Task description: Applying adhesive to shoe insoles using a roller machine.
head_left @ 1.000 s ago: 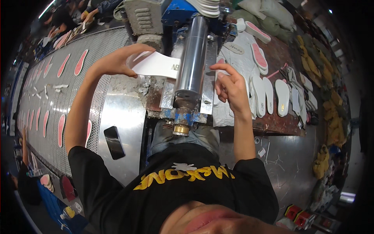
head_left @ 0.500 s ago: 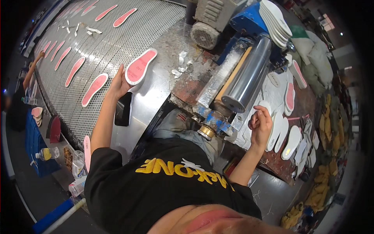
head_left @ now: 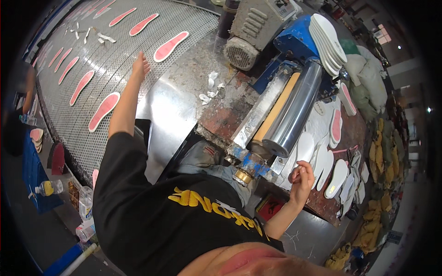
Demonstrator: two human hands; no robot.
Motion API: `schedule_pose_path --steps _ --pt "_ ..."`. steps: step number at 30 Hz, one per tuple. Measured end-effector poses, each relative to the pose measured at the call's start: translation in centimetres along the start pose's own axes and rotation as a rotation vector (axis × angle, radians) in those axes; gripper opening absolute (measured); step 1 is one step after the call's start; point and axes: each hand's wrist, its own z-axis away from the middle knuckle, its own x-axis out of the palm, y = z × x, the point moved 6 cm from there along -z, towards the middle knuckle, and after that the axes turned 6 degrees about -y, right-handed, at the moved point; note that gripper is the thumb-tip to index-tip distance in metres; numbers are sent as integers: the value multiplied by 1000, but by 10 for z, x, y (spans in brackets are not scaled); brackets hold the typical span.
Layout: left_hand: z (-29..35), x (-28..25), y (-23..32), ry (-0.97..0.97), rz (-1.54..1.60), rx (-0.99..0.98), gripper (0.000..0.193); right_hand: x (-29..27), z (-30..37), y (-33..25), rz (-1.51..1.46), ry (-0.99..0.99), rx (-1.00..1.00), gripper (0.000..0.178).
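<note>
On the mesh belt (head_left: pixel 103 55) at the left lies a white insole with a pink top (head_left: pixel 171 46), just beyond my left hand (head_left: pixel 141 67). That hand holds nothing; its fingers are slightly bent and apart from the insole. My right hand (head_left: pixel 302 183) hovers by the near end of a white insole (head_left: pixel 305 148), with loosely curled fingers and nothing visible in them. A shiny metal roller (head_left: pixel 294 108) of a machine stands between my two arms. More pink-topped insoles (head_left: pixel 104 112) lie in rows on the belt.
A stack of white insoles (head_left: pixel 328 43) rests on the blue machine part. White scraps lie on the belt and the worn table. Further insoles (head_left: pixel 337 178) and cut pieces cover the right table. A dark flat object (head_left: pixel 142 129) sits under my left arm. Another person is at far left.
My left hand has let go of the pink-topped insole, which now lies on the belt farther away. The hand has moved up and forward. My right hand has lowered slightly.
</note>
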Motion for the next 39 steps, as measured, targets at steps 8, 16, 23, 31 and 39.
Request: schedule_pose_path --steps 8,16,23,31,39 --pt "74 31 -85 -96 -1058 816 34 3 -1 28 214 35 126 15" --pt "97 42 -89 -155 -1120 869 44 -62 -3 14 848 332 -38 18" --pt "140 76 -89 -128 -1235 982 37 -127 12 43 1269 486 256 48" --pt "164 95 -90 -110 -1379 1005 29 -111 15 67 1406 548 296 58" --pt "154 92 -99 -109 -1452 975 37 -107 14 65 1363 550 203 53"
